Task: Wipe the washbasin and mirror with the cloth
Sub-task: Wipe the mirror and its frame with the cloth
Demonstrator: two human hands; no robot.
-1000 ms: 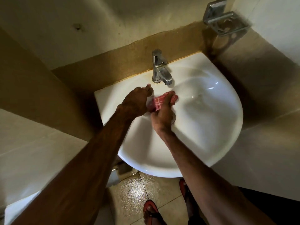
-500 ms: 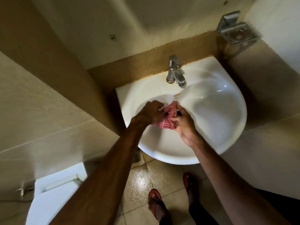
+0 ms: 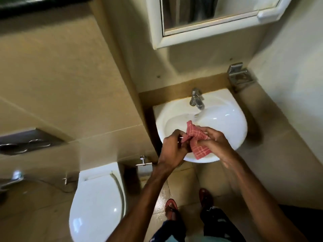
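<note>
Fingers (image 3: pixel 177 137) of the left hand (image 3: pixel 172 149) curl tight around one bunched end of a red checked cloth (image 3: pixel 197 142), and those of the right hand (image 3: pixel 215 140) pinch the other side of it, so the cloth is stretched and crumpled between both hands. One corner of the cloth pokes up above the knuckles, and a flat flap hangs down below the right palm. Both hands hold it in the air over the front part of a white basin (image 3: pixel 232 123), near its front rim; the cloth looks clear of the porcelain, though whether the hanging flap brushes the rim is hard to tell.

Seen from the head camera, looking steeply down, the basin sits against a tan tiled wall, with a chrome tap (image 3: pixel 196 98) at its back edge, well apart from the hands. Above it on the wall hangs a mirror (image 3: pixel 206 14) in a white frame, only its lower part in view. To the right of the tap, a metal holder (image 3: pixel 240 75) is fixed in the corner. Left of the basin stands a white toilet (image 3: pixel 97 206) with its lid closed. Both bare forearms reach up from the bottom edge. Below them, two feet in red sandals (image 3: pixel 172 209) stand on a glossy tiled floor (image 3: pixel 181 180).
</note>
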